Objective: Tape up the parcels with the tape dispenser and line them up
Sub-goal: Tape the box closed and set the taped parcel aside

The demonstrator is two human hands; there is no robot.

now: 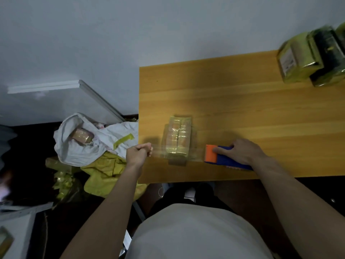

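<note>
A small parcel (177, 137), already wrapped in clear yellowish tape, lies on the wooden surface (242, 109) near its front left corner. The right hand (240, 151) rests on the blue and orange tape dispenser (222, 156) just right of the parcel, fingers curled round its body in a firm grip. The left hand (139, 152), at the surface's left edge, is clenched, pinching the end of a tape strip (158, 149) stretched toward the parcel. Two taped parcels (313, 57) sit at the far right corner. A white bag (84, 144) holding another parcel lies on the floor beside the surface.
</note>
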